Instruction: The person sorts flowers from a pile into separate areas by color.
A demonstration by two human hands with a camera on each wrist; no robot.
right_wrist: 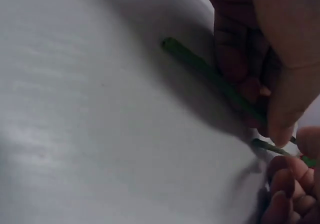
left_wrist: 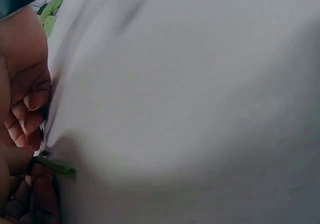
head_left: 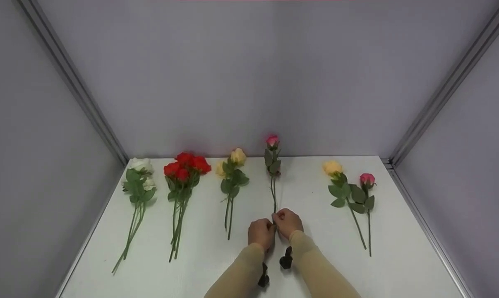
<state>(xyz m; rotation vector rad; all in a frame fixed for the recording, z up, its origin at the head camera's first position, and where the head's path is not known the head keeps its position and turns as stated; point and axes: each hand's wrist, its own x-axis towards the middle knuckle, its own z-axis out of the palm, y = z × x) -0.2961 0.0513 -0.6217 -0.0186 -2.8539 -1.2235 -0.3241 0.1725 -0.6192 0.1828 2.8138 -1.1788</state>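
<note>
In the middle of the head view my left hand [head_left: 261, 232] and right hand [head_left: 289, 222] are close together at the lower stems of pink roses [head_left: 272, 141]. Both hands pinch stems between thumb and fingers. Two thin stems run up side by side to dark green leaves; a second pink bloom seems partly hidden beneath them. Two green stem ends show in the right wrist view: a longer stem [right_wrist: 192, 61] and a shorter stem [right_wrist: 270, 146]. A short stem end [left_wrist: 61, 168] sticks out between fingers in the left wrist view.
To the left lie white roses [head_left: 140, 165], red roses [head_left: 184, 165] and yellow roses [head_left: 238, 156]. On the right are another yellow rose [head_left: 332, 167] and a pink rose [head_left: 368, 179]. The white table [head_left: 183, 281] meets grey walls [head_left: 249, 74] at the back and sides.
</note>
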